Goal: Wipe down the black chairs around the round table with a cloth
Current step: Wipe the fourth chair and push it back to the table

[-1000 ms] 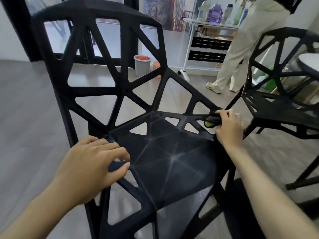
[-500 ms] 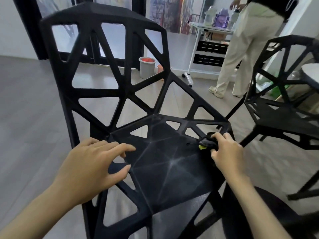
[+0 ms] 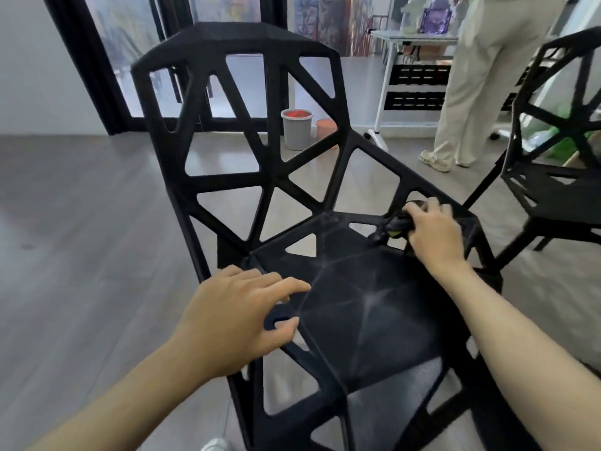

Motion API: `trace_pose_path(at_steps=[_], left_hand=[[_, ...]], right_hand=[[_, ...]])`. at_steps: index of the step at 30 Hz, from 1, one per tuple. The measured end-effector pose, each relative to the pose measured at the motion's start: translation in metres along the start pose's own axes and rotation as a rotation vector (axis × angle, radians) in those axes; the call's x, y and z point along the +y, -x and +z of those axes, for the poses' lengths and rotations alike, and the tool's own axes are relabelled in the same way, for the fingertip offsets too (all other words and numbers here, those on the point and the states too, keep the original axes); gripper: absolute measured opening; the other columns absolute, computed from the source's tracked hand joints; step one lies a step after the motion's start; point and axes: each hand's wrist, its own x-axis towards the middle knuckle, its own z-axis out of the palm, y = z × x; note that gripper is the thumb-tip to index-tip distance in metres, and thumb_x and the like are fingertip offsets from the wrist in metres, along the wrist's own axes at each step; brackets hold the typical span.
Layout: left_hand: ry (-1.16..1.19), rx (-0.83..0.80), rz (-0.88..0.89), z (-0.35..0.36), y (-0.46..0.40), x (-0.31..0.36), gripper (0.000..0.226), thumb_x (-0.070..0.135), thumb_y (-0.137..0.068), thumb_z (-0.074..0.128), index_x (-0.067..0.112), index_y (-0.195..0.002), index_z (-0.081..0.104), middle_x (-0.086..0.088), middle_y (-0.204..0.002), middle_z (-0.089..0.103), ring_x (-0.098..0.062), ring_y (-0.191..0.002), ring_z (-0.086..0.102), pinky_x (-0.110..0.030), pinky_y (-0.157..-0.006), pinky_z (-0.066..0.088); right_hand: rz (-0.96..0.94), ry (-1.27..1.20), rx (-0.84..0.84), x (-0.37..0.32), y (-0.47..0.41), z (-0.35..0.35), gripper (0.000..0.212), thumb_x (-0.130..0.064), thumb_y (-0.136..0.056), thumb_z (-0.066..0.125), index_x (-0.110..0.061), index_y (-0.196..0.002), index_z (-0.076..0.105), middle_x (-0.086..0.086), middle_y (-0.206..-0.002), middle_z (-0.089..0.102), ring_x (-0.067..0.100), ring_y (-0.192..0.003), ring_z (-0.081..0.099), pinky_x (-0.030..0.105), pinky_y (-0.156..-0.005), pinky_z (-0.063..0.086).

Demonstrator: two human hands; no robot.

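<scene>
- Right hand clamped on a bunched dark cloth with a fleck of yellow-green, pressed on the back right corner of the seat, just beside the side frame of the near black chair.
- Back at that far corner now after dipping toward the seat's middle half a second ago, much where it was a second ago: reads as short back-and-forth strokes along the right rim.
- Left hand apart, fingers spread and loosely bent, holding nothing; hovering over or resting on the seat's front left edge, contact not clear, fingertips stretched a little further out than a second ago.
- Probably steadying the chair while the other hand rubs.
- Pale streaks across the seat panel: dust or glare, cannot tell; centre and front of the seat likely not yet done.
- Second black chair to the right, well apart from both hands, untouched at this moment.
- Judged early in the task: one seat corner in hand, backrest struts and other chairs yet to come.
- Grey bin on the floor behind, a standing person's pale trousers by a white desk.
</scene>
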Motion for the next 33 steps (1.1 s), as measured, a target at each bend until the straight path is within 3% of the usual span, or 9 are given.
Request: trace_pose_path(at_steps=[5,9,12,16,21,25,28,31,33], left_hand=[[0.044,0.033,-0.032,0.004,0.001,-0.001,0.038,0.063,-0.092,0.051,0.047,-0.124,0.063,0.026,-0.091,0.068,0.000,-0.079,0.065,-0.029,-0.076,0.055],[0.073,0.058,-0.064,0.005,0.000,0.001,0.036,0.063,-0.090,0.052,0.046,-0.118,0.067,0.027,-0.087,0.067,0.000,-0.075,0.063,-0.024,-0.072,0.050],[0.101,0.077,-0.069,0.006,0.000,0.002,0.034,0.062,-0.089,0.054,0.046,-0.115,0.068,0.027,-0.086,0.067,0.001,-0.073,0.062,-0.020,-0.070,0.044],[0.111,0.078,-0.058,0.005,0.000,0.000,0.032,0.058,-0.093,0.050,0.046,-0.117,0.068,0.028,-0.088,0.067,0.001,-0.075,0.064,-0.024,-0.070,0.049],[0.078,0.042,-0.053,0.005,-0.003,-0.002,0.036,0.053,-0.092,0.047,0.042,-0.116,0.071,0.026,-0.089,0.070,-0.002,-0.076,0.067,-0.026,-0.068,0.052],[0.138,-0.008,-0.043,0.003,-0.004,-0.007,0.034,0.057,-0.092,0.043,0.047,-0.109,0.070,0.031,-0.091,0.068,0.005,-0.080,0.064,-0.018,-0.069,0.046],[0.204,-0.047,-0.018,-0.004,-0.006,-0.012,0.038,0.070,-0.095,0.030,0.057,-0.116,0.058,0.038,-0.106,0.059,0.017,-0.092,0.052,-0.009,-0.073,0.034],[0.233,-0.147,-0.013,-0.014,-0.014,-0.018,0.035,0.067,-0.097,0.034,0.057,-0.127,0.049,0.036,-0.118,0.053,0.022,-0.089,0.043,-0.010,-0.073,0.035],[0.143,-0.136,0.001,-0.013,-0.024,-0.022,0.037,0.063,-0.100,0.035,0.052,-0.132,0.050,0.031,-0.122,0.055,0.017,-0.094,0.048,-0.014,-0.078,0.037]], right_hand=[[0.109,-0.023,0.023,0.074,0.019,-0.036,0.043,-0.010,-0.077,0.078,-0.022,-0.116,0.066,0.010,-0.105,0.049,0.040,-0.100,0.050,0.045,-0.071,0.051],[0.238,-0.148,0.054,0.097,0.029,-0.040,0.045,-0.012,-0.082,0.073,-0.021,-0.125,0.063,0.012,-0.108,0.054,0.042,-0.103,0.054,0.046,-0.079,0.049],[0.129,-0.218,0.079,0.081,0.015,-0.024,0.047,-0.011,-0.080,0.076,-0.024,-0.123,0.064,0.006,-0.105,0.055,0.038,-0.102,0.057,0.046,-0.085,0.050],[-0.090,-0.223,-0.083,0.019,0.001,0.008,0.049,-0.016,-0.077,0.079,-0.027,-0.122,0.067,0.003,-0.108,0.058,0.031,-0.107,0.056,0.043,-0.089,0.052],[-0.072,-0.219,-0.128,0.028,0.018,-0.008,0.047,-0.022,-0.080,0.079,-0.033,-0.125,0.068,-0.002,-0.111,0.059,0.027,-0.104,0.059,0.041,-0.088,0.051],[-0.096,-0.280,-0.155,0.068,0.062,-0.038,0.046,-0.015,-0.075,0.084,-0.032,-0.117,0.073,-0.009,-0.107,0.058,0.020,-0.099,0.058,0.032,-0.085,0.048],[0.043,-0.363,-0.154,0.097,0.105,-0.059,0.050,-0.003,-0.072,0.085,-0.025,-0.116,0.074,-0.010,-0.104,0.060,0.010,-0.096,0.059,0.013,-0.083,0.041],[0.083,-0.363,-0.152,0.105,0.119,-0.064,0.052,-0.001,-0.073,0.083,-0.025,-0.118,0.072,-0.011,-0.106,0.060,0.018,-0.103,0.061,0.025,-0.085,0.043],[0.033,-0.327,-0.162,0.094,0.102,-0.058,0.049,-0.006,-0.076,0.083,-0.027,-0.118,0.071,-0.011,-0.107,0.060,0.021,-0.108,0.059,0.033,-0.088,0.044]])
